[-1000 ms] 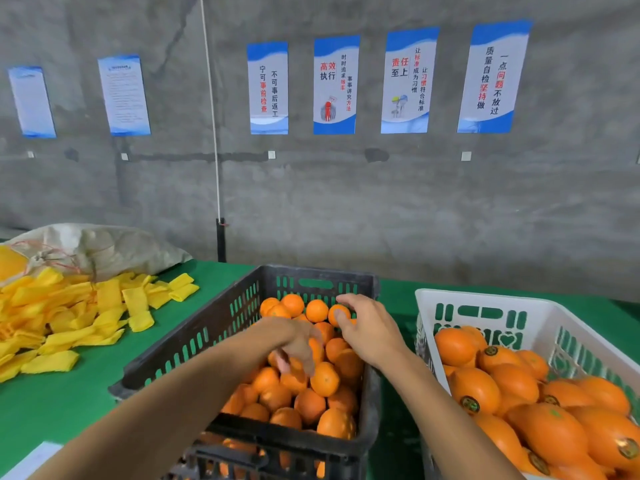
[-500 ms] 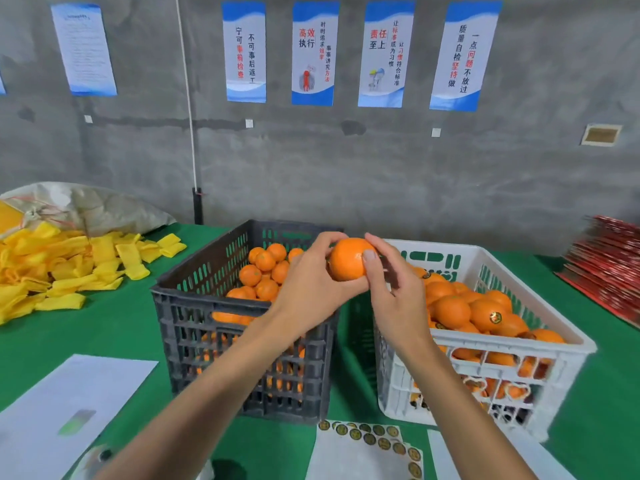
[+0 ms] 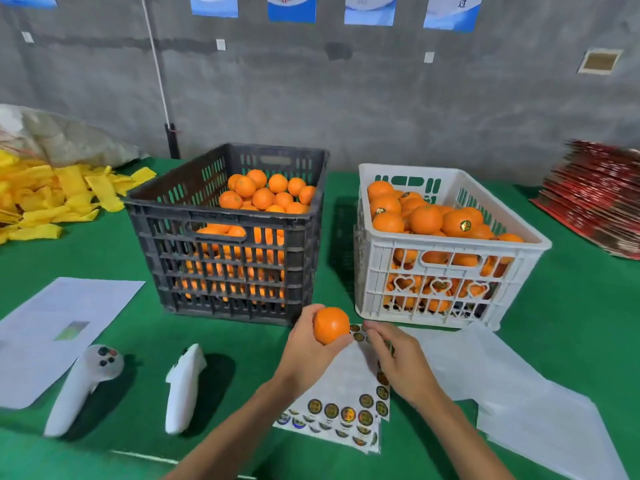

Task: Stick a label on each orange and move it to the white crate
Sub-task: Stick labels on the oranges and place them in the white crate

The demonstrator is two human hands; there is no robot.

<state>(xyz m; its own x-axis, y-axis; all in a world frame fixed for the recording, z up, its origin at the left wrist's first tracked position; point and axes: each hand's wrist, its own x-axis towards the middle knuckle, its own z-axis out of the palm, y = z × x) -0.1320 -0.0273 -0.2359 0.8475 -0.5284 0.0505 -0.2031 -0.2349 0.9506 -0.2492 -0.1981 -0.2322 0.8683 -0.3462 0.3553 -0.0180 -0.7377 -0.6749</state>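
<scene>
Nearest, a label sheet [image 3: 341, 407] lies on the green desk [image 3: 571, 341]. Above it the left hand [image 3: 311, 355] cups an unlabelled orange [image 3: 331, 325]; right-hand fingers [image 3: 375, 332] seem to pinch a sticker. Best peel slowly, then press it flat. Beyond stands the white crate [image 3: 446, 247].

On the green tablecloth [image 3: 104, 258] we see two white handheld controllers [image 3: 83, 386] lying side by side, a printed white paper sheet [image 3: 65, 327] at left, a heap of yellow foam sleeves [image 3: 48, 199], and a stack of red cartons [image 3: 599, 199] at right.
</scene>
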